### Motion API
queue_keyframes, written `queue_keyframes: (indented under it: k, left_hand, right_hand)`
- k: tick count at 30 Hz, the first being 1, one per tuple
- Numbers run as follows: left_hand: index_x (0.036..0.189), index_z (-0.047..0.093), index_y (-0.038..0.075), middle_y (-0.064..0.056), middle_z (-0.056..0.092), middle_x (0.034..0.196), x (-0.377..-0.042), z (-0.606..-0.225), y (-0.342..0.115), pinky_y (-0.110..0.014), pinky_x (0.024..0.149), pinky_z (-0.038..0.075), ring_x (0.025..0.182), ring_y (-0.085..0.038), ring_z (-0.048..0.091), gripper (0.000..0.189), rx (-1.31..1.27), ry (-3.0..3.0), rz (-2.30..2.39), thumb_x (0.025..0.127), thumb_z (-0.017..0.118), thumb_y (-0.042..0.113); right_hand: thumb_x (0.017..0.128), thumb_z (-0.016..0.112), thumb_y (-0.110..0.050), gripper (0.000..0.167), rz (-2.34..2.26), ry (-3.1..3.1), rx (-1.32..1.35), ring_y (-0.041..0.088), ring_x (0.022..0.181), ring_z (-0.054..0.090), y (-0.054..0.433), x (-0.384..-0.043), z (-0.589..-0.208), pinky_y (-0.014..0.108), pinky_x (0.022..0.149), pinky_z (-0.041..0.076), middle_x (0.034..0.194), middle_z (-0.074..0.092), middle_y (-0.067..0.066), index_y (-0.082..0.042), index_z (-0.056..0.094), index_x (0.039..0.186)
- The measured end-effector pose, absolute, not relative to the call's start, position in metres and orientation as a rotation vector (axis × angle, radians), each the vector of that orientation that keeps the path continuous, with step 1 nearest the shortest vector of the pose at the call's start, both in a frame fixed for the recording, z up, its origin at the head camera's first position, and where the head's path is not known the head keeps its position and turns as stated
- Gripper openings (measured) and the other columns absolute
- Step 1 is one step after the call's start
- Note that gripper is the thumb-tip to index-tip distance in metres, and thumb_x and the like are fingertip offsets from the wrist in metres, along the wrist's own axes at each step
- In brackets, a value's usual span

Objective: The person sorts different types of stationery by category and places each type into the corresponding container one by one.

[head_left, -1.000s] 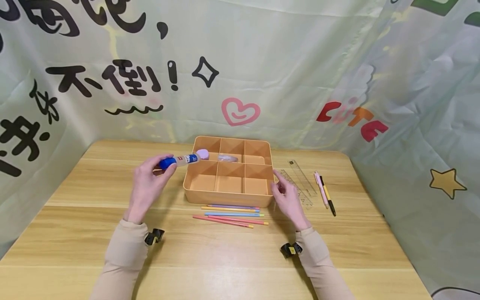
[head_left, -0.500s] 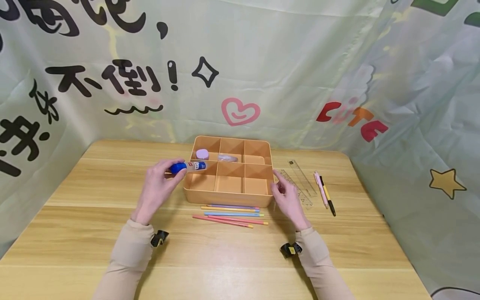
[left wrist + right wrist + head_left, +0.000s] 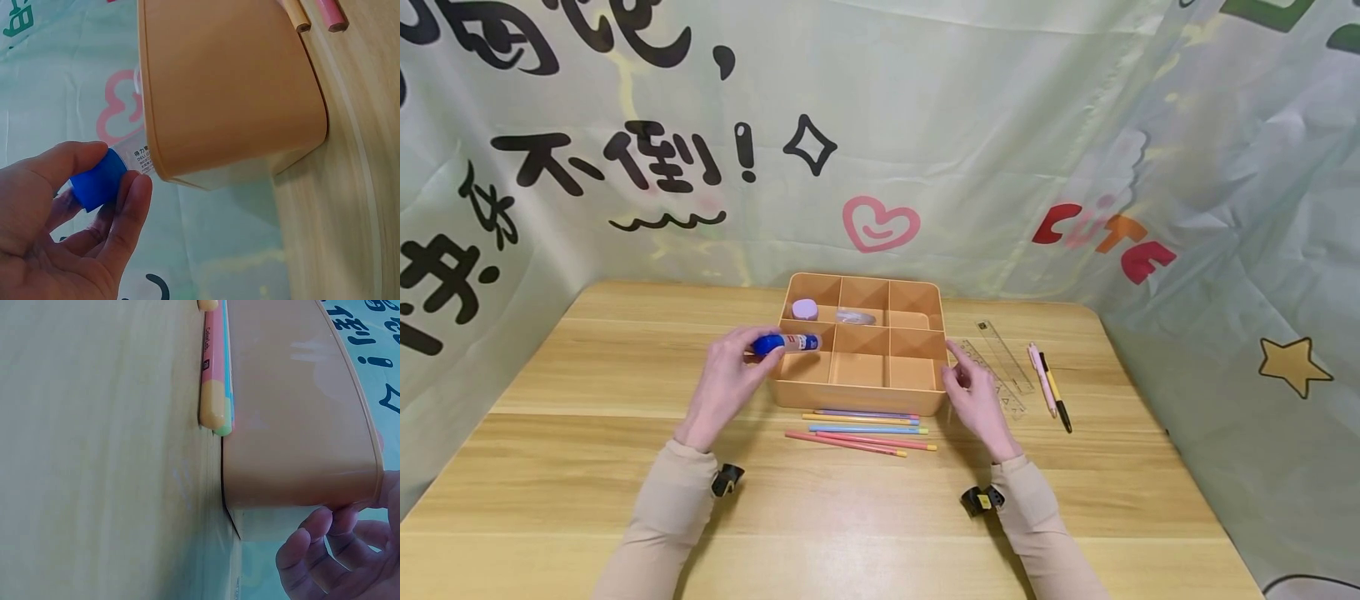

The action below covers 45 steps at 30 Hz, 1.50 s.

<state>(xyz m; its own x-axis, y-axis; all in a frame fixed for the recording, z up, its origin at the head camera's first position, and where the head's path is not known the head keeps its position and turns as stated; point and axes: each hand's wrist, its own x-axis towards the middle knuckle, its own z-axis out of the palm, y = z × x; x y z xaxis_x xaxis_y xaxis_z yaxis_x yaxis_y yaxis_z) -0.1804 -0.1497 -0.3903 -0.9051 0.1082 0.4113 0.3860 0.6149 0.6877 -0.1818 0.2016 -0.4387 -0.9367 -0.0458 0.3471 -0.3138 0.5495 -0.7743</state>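
Blue at its held end, one glue stick (image 3: 788, 342) is pinched narrowly by the fingers (image 3: 129, 209) of the left hand (image 3: 728, 367), over the near-left compartment (image 3: 801, 370) of one box (image 3: 857, 397), gripped at its right side by the right hand (image 3: 973, 396). It is best lowered level, then released only once resting inside. Five pencils (image 3: 868, 429) near, two rulers (image 3: 1005, 357) and two pens (image 3: 1042, 379) right, are counted on the tabletop (image 3: 887, 533).

On the table (image 3: 880, 517), the box (image 3: 850, 395) has a block (image 3: 805, 309) in its far left compartment and a packet (image 3: 856, 317) in the far middle one; the left hand (image 3: 724, 382) holds the glue stick (image 3: 787, 342) over the near left compartment. Pencils (image 3: 868, 430) lie before the box; the right hand (image 3: 975, 402) touches its right wall. Farther right lie rulers (image 3: 1006, 358), then pens (image 3: 1042, 379).
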Motion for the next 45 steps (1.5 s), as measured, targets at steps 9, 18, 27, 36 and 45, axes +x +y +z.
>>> queue_keyframes:
  k: [9, 18, 27, 36, 45]
  left_hand:
    - [0.117, 0.070, -0.005, -0.025, 0.071, 0.106, -0.180, -0.393, -0.145, -0.040, 0.073, 0.062, 0.087, -0.032, 0.071, 0.029, -0.428, -2.551, -1.121, 0.092, 0.073, 0.010]
    - [0.117, 0.072, 0.000, -0.021, 0.073, 0.103, -0.180, -0.397, -0.143, -0.035, 0.071, 0.054, 0.086, -0.029, 0.067, 0.029, -0.448, -2.597, -1.061, 0.093, 0.073, 0.015]
    - [0.117, 0.073, 0.001, -0.018, 0.075, 0.101, -0.182, -0.401, -0.144, -0.033, 0.073, 0.048, 0.089, -0.030, 0.067, 0.029, -0.472, -2.632, -1.048, 0.092, 0.074, 0.015]
    - [0.115, 0.074, 0.001, -0.018, 0.075, 0.101, -0.183, -0.404, -0.143, -0.036, 0.078, 0.045, 0.091, -0.032, 0.065, 0.031, -0.454, -2.657, -1.037, 0.089, 0.077, 0.017]
    - [0.114, 0.074, 0.000, -0.021, 0.066, 0.127, -0.182, -0.404, -0.144, -0.060, 0.105, 0.041, 0.122, -0.044, 0.055, 0.037, -0.429, -2.717, -1.026, 0.087, 0.080, 0.024]
  right_hand:
    - [0.099, 0.054, -0.004, 0.045, 1.339, -2.538, 0.275, 0.004, 0.056, 0.044, 0.201, -0.181, -0.438, 0.019, 0.051, 0.038, 0.069, 0.058, 0.010, 0.006, 0.050, 0.143]
    - [0.099, 0.053, -0.004, 0.045, 1.338, -2.532, 0.283, 0.004, 0.056, 0.043, 0.201, -0.181, -0.437, 0.019, 0.051, 0.037, 0.068, 0.057, 0.010, 0.006, 0.050, 0.143]
    - [0.100, 0.053, -0.004, 0.045, 1.339, -2.534, 0.284, 0.004, 0.056, 0.043, 0.201, -0.180, -0.436, 0.019, 0.050, 0.036, 0.069, 0.057, 0.010, 0.006, 0.050, 0.143]
    - [0.099, 0.054, -0.004, 0.046, 1.351, -2.532, 0.287, 0.004, 0.056, 0.044, 0.202, -0.180, -0.437, 0.019, 0.051, 0.037, 0.069, 0.057, 0.010, 0.007, 0.050, 0.143]
    - [0.100, 0.054, -0.004, 0.046, 1.361, -2.544, 0.278, 0.003, 0.056, 0.044, 0.202, -0.179, -0.437, 0.020, 0.050, 0.037, 0.070, 0.057, 0.010, 0.005, 0.049, 0.145]
